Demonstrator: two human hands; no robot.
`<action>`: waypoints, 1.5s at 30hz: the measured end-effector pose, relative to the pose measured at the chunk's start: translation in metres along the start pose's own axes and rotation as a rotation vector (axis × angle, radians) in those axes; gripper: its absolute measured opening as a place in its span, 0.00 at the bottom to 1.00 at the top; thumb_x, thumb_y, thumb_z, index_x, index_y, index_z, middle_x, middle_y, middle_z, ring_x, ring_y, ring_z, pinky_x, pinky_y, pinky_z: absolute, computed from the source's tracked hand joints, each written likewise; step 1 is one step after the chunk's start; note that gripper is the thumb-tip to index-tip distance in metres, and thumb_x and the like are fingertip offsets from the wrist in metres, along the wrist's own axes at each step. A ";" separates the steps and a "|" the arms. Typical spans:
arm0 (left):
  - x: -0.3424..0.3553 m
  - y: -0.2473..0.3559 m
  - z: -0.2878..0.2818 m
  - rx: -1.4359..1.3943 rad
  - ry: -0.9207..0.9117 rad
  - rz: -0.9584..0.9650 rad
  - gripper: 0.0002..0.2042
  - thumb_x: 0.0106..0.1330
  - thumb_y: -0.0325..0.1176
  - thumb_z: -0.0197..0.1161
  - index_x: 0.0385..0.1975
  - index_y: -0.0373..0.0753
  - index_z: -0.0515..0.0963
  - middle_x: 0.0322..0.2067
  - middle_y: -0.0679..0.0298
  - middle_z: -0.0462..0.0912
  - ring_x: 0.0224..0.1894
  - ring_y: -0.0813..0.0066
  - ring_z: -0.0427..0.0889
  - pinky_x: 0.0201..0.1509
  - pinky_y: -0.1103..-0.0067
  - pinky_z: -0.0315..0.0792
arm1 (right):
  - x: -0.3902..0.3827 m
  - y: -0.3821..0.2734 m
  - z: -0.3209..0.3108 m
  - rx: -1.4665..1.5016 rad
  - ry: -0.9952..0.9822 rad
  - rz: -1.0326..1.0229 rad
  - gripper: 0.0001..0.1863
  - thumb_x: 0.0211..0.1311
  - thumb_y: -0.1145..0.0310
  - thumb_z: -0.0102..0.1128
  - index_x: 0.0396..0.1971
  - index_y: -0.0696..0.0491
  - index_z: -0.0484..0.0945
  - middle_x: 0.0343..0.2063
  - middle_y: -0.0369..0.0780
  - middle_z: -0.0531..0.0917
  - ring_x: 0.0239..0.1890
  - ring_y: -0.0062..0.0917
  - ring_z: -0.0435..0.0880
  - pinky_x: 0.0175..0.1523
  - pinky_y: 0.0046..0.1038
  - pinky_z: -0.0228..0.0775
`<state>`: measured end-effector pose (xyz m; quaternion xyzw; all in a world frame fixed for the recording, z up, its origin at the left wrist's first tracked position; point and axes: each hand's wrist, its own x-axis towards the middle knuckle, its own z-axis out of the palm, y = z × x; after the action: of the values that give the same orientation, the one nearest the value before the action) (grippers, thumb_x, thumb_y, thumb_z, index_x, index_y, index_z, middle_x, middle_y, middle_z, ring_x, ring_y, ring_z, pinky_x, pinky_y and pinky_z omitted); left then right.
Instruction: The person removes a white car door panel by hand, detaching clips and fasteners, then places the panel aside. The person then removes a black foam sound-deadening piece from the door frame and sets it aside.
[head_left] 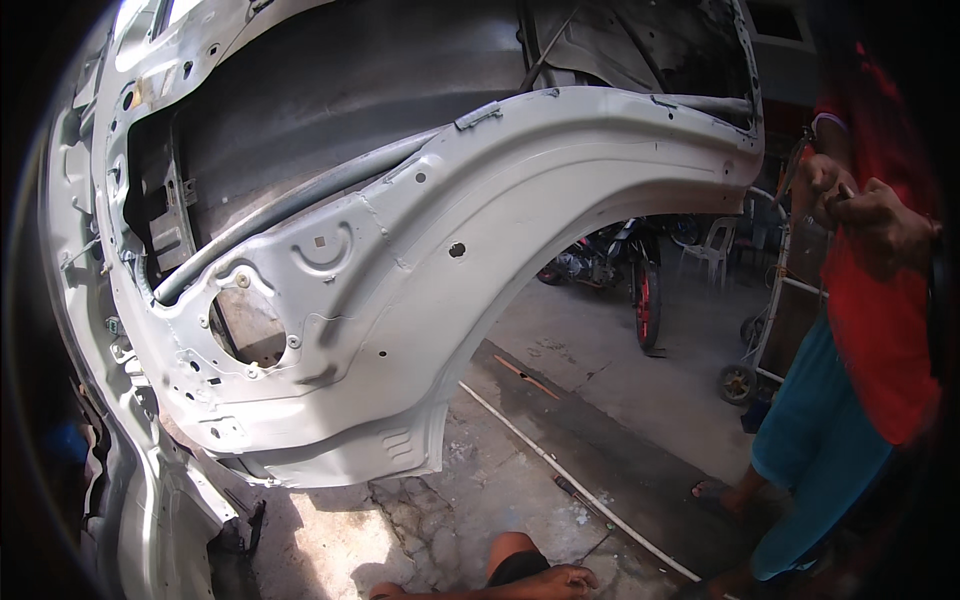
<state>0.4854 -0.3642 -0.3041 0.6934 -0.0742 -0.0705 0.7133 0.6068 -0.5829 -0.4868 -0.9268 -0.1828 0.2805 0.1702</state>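
At the lower edge, my left hand [572,578] rests low by my bent knee [514,546], its forearm lying across from the left. Its fingers look loosely curled, with nothing visible in them. My right hand does not show. Above and ahead stands a pale grey-white vehicle body panel [460,290], apart from my hand. It has a wide wheel arch, several small holes and a larger round opening at the lower left. A grey tube [300,205] runs along the inside of its upper opening.
At the right stands a person in a red top [885,330] and teal shorts, both hands close together. A white pipe [560,470] crosses the concrete floor. Behind the arch are a motorcycle [645,285], a white plastic chair [710,250] and a wheeled trolley [740,382].
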 end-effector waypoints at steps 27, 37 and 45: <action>-0.023 0.085 0.027 -0.043 0.021 -0.169 0.14 0.73 0.29 0.61 0.55 0.32 0.75 0.39 0.65 0.83 0.45 0.78 0.81 0.53 0.80 0.73 | -0.033 0.003 0.020 0.706 0.006 0.296 0.10 0.59 0.68 0.63 0.37 0.56 0.83 0.38 0.46 0.88 0.37 0.36 0.89 0.39 0.40 0.81; -0.019 0.093 0.029 -0.066 -0.011 -0.095 0.12 0.72 0.26 0.60 0.53 0.30 0.77 0.41 0.63 0.84 0.47 0.78 0.81 0.56 0.80 0.73 | -0.057 -0.069 -0.035 1.482 -0.037 0.126 0.06 0.69 0.74 0.56 0.43 0.56 0.77 0.36 0.43 0.84 0.35 0.30 0.86 0.39 0.30 0.84; -0.019 0.089 0.028 0.088 0.121 -0.112 0.11 0.73 0.25 0.58 0.52 0.29 0.76 0.43 0.62 0.84 0.48 0.76 0.83 0.55 0.78 0.75 | -0.100 -0.134 -0.102 1.725 -0.206 -0.040 0.06 0.73 0.67 0.58 0.41 0.53 0.77 0.34 0.39 0.81 0.34 0.25 0.83 0.40 0.28 0.82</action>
<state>0.4603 -0.3855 -0.2147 0.7299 0.0051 -0.0650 0.6804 0.5563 -0.5310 -0.3054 -0.4409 0.0627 0.4005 0.8008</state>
